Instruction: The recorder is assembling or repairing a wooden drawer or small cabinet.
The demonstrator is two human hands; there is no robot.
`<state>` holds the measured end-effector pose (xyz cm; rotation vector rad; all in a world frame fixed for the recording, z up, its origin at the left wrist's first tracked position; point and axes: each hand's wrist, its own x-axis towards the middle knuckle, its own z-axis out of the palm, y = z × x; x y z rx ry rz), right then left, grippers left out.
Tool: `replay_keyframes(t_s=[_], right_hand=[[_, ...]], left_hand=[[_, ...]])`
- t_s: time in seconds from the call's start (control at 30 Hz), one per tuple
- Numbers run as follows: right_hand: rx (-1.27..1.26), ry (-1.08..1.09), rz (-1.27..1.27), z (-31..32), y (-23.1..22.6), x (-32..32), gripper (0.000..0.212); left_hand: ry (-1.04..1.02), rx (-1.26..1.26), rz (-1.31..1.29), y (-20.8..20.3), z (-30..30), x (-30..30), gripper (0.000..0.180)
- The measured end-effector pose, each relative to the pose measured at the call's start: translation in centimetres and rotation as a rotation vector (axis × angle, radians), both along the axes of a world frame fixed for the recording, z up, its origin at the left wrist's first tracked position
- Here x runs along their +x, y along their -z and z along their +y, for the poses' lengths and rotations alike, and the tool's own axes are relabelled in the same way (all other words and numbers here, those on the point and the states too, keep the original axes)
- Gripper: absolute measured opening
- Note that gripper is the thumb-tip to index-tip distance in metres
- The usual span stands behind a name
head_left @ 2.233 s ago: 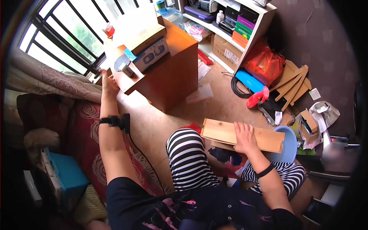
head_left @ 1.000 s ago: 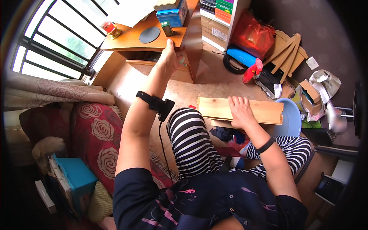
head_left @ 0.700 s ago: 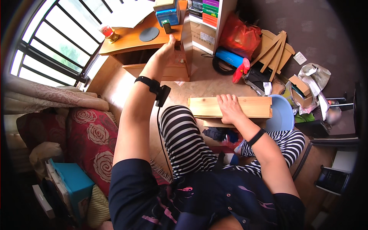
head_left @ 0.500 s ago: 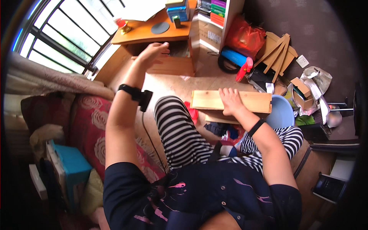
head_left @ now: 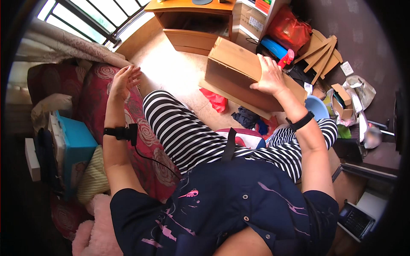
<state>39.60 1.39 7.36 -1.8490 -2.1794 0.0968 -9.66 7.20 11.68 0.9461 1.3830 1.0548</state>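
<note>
My left hand (head_left: 124,80) has come back from the wooden desk (head_left: 194,17) and now hovers over the red patterned cushion (head_left: 128,128), fingers spread and holding nothing. My right hand (head_left: 269,77), earlier flat on the board, now grips the top edge of the cardboard box (head_left: 243,74), which is tilted up above the floor beside my striped knee (head_left: 171,115).
</note>
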Motion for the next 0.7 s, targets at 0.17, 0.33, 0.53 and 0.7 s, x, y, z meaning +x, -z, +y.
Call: replay_keyframes(t_s=[0.17,0.33,0.53,0.7], right_hand=[[0.063,-0.058,0.119,2.1,-2.5,-4.9,0.106],[0.077,-0.187,0.157,5.6,-2.1,-8.8,0.104],[0.013,-0.225,0.216,9.0,-1.8,-12.5,0.102],[-0.077,-0.22,0.206,11.6,0.7,-14.1,0.102]], left_hand=[[0.098,-0.045,-0.06,3.9,-1.6,-1.3,0.035],[0.186,-0.178,0.027,7.0,-1.5,-1.5,0.051],[0.148,-0.324,-0.135,12.9,0.3,-2.0,0.095],[0.102,-0.343,-0.322,17.9,2.0,-1.6,0.093]])
